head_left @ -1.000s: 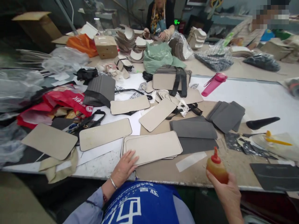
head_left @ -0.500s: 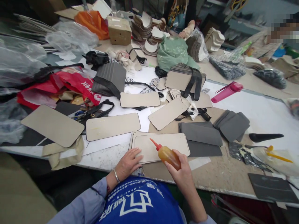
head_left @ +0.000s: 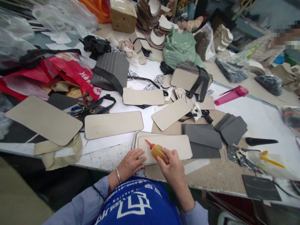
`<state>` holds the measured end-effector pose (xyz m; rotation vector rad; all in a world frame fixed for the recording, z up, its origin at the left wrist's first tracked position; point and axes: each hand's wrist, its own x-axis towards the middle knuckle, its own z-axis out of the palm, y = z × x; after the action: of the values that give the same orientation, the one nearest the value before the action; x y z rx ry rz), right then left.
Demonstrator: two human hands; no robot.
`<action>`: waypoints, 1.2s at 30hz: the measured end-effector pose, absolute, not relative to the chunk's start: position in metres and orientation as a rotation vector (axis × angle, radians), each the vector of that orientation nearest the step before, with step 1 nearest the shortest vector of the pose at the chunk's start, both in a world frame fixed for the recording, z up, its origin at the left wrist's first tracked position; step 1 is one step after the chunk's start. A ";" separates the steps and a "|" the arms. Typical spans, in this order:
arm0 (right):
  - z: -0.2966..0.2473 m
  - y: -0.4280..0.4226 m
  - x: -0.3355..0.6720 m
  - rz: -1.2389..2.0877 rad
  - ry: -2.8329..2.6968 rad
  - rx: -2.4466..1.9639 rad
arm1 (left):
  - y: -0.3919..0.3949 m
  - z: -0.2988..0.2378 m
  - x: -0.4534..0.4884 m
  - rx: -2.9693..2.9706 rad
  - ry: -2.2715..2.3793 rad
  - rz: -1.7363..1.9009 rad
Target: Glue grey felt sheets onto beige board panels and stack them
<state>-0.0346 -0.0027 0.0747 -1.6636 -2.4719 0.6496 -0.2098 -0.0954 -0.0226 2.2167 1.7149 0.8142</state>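
Note:
My right hand (head_left: 172,165) is closed round a squeeze bottle (head_left: 156,152) of amber liquid. Its red nozzle points up and to the left, over a small stack of beige rounded panels (head_left: 174,143) at the table's front edge. My left hand (head_left: 131,164) lies with fingers spread on the stack's front left corner, holding nothing. Left of the stack, a single beige panel (head_left: 114,125) carries a few yellowish streaks. Dark grey panels (head_left: 203,137) lie just right of the stack.
Further left is another beige panel (head_left: 47,120) beside a red plastic bag (head_left: 67,75). A pink bottle (head_left: 232,95) and a black-handled tool (head_left: 261,141) lie to the right. At the back, another person's hand (head_left: 187,25) shows behind a green bag (head_left: 180,48).
My right hand has moved the bottle slightly left, its nozzle now nearer the stack's left end. My left hand keeps its place on the stack. The whole view has shifted a little.

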 end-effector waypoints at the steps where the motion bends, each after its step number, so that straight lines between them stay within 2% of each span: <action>1: 0.076 -0.002 -0.035 0.628 -2.478 -1.686 | -0.095 -0.023 -0.210 2.221 1.713 0.816; 12: 0.088 0.017 -0.004 0.356 -2.453 -1.901 | -0.091 -0.021 -0.211 2.249 1.731 0.888; 19: 0.089 0.011 -0.024 0.465 -2.516 -1.793 | -0.090 -0.020 -0.211 2.269 1.721 0.917; 27: 0.094 0.037 0.022 0.308 -2.374 -2.129 | -0.091 -0.022 -0.211 2.244 1.726 0.894; 36: 0.096 0.056 0.053 0.192 -2.300 -2.260 | -0.090 -0.022 -0.209 2.286 1.713 0.883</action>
<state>0.0528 0.0557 0.0963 -2.2603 -2.2997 0.1924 -0.2095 -0.0902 -0.0215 2.2858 1.7133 0.8828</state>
